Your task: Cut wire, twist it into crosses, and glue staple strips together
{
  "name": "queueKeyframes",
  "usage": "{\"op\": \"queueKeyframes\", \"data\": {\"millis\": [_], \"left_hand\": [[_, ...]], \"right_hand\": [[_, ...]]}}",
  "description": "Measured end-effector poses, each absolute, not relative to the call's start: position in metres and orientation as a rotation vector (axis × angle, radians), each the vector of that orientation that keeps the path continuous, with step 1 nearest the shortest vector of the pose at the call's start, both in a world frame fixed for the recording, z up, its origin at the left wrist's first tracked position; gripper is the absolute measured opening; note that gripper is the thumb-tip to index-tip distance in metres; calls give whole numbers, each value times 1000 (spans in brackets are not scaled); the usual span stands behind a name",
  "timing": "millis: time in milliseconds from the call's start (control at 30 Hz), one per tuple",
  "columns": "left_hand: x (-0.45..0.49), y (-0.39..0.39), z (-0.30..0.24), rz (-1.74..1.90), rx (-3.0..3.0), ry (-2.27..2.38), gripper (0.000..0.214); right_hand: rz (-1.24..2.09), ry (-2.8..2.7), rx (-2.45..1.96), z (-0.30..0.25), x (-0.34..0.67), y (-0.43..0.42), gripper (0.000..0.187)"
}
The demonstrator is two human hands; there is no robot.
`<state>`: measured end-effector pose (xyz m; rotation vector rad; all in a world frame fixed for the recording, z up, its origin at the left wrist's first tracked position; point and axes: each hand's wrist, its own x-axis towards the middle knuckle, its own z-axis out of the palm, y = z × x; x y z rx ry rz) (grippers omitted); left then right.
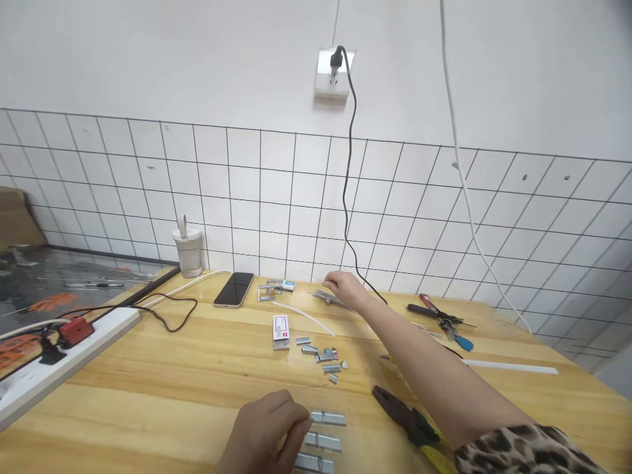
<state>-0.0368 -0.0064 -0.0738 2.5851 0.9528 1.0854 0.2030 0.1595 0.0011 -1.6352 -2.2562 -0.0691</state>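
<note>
My right hand (346, 288) reaches to the back of the wooden table (148, 388) and its fingers are closed on a bundle of thin metal strips (330, 298) lying near the tiled wall. My left hand (269, 431) rests near the front edge, fingers curled, touching the left ends of three staple strips (323, 440) laid in a row. Between the hands lie a small red and white staple box (280, 330) and several loose staple pieces (323, 357). A white plastic strip (303, 316) lies beyond the box.
A phone (234, 289) and a white cup (188, 251) stand at the back left. A white power strip (54, 359) with a red plug sits at the left. Pliers (409, 421) lie under my right forearm. More pliers and cutters (439, 317) lie at the right. A black cable (348, 164) hangs from the wall socket.
</note>
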Motion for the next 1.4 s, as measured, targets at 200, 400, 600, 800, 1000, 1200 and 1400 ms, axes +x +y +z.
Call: {"op": "queueKeyframes", "data": {"millis": [200, 400, 600, 800, 1000, 1200, 1400], "left_hand": [[-36, -2, -63, 1072, 1665, 1020, 23], [-36, -6, -50, 806, 1024, 684, 37], [-17, -27, -39, 652, 928, 631, 27], [-1, -27, -25, 828, 830, 675, 25], [21, -29, -19, 925, 704, 711, 31], [31, -33, -25, 870, 662, 710, 29], [24, -33, -33, 886, 689, 746, 32]], "right_hand": [[-233, -2406, -1096, 10, 166, 92, 17], [-412, -2462, -761, 2, 151, 8, 24], [-406, -2362, -749, -14, 160, -22, 23], [315, -1916, -1125, -20, 171, -59, 23], [1149, -1538, -1327, -23, 176, -84, 9], [1240, -1486, -1251, -28, 176, -80, 8], [1253, -1496, -1166, -36, 172, -79, 7]]}}
